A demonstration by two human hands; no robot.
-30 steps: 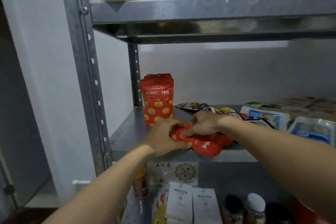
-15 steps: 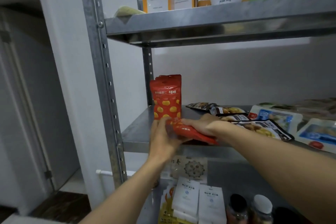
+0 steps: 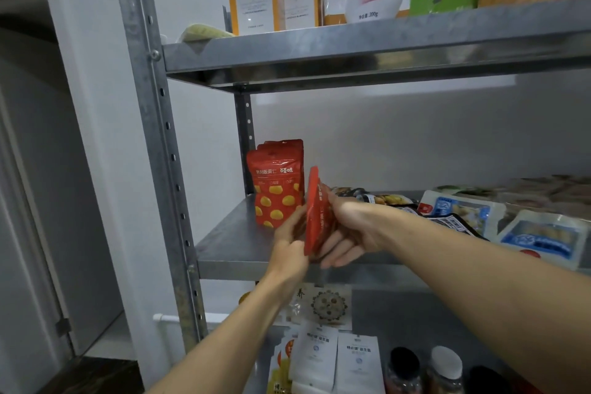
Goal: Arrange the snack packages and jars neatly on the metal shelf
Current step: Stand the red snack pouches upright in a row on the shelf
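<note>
A red snack pouch (image 3: 314, 211) stands upright and edge-on over the front of the middle metal shelf (image 3: 230, 233). My left hand (image 3: 289, 246) presses its left face and lower edge. Flat against its right face lies my right hand (image 3: 348, 230), fingers spread. Just behind and to the left, a red pouch with yellow chestnuts (image 3: 277, 184) stands upright in the shelf's back left corner, with more of the same kind behind it. Flat snack packs (image 3: 460, 211) lie across the shelf to the right.
The upper shelf (image 3: 351, 48) carries white and orange boxes, a white bag and a green pack. Below, white sachets (image 3: 335, 358) and dark-lidded jars (image 3: 406, 368) stand on the lower shelf. The perforated steel post (image 3: 153, 137) rises at the left, beside a white wall.
The red pouch was lying flat at the shelf's front edge; both hands have lifted and turned it upright, closer to the standing red pouches. The camera has shifted nearer and upward.
</note>
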